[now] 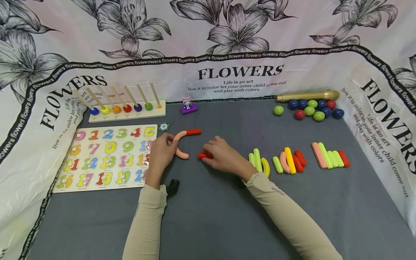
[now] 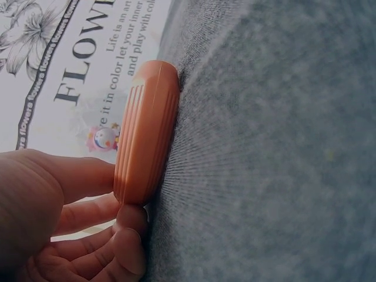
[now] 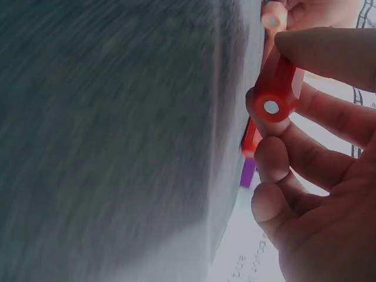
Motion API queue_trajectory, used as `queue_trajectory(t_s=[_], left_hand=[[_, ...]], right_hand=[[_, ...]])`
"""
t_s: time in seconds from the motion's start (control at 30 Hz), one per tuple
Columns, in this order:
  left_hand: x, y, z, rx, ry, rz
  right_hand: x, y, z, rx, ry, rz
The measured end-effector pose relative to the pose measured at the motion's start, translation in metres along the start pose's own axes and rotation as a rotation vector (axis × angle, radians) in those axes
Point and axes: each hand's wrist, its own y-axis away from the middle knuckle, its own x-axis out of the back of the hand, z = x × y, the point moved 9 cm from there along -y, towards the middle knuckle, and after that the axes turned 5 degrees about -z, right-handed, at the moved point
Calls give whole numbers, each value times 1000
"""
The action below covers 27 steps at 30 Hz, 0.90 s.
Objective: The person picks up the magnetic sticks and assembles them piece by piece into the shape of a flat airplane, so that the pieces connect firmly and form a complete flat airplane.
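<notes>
On the grey table, a salmon-coloured curved magnetic stick shape (image 1: 182,155) bows out to the left like a C. My left hand (image 1: 160,151) pinches it at the bend; the left wrist view shows thumb and fingers at one end of a ribbed curved stick (image 2: 150,135). A straight red stick (image 1: 194,131) meets the shape's upper end. To the right, my right hand (image 1: 224,155) holds another red stick (image 1: 205,156) between thumb and fingers, apart from the curve's lower end. In the right wrist view that red stick (image 3: 279,82) has a silvery dot on its end.
Left lie a number board (image 1: 104,191) and a peg stand (image 1: 126,117). A chip (image 1: 164,126) and purple figurine (image 1: 189,109) are behind. On the right are grouped sticks (image 1: 290,160), more sticks (image 1: 330,155), coloured balls (image 1: 319,116) and a gold rod (image 1: 307,96).
</notes>
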Motion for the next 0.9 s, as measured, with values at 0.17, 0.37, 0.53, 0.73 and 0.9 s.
queue_trajectory(t_s=[0.17,0.37,0.53,0.73,0.9], left_hand=[[1,0,0,-3,-4,6],[1,-1,0,-1,-9,12],[1,-1,0,-2,-9,10],[1,0,3,-12,-11,25],[2,1,2,-7,-13,23]], right_hand=[[-9,-16,-8,4,19,-17],[-14,-27,-14,-7,47,-24],[-14,-29,-16,-24,53,-31],[-16,-27,-13,-50,36,-47],[-16,-28,-11,-53,32,-50]])
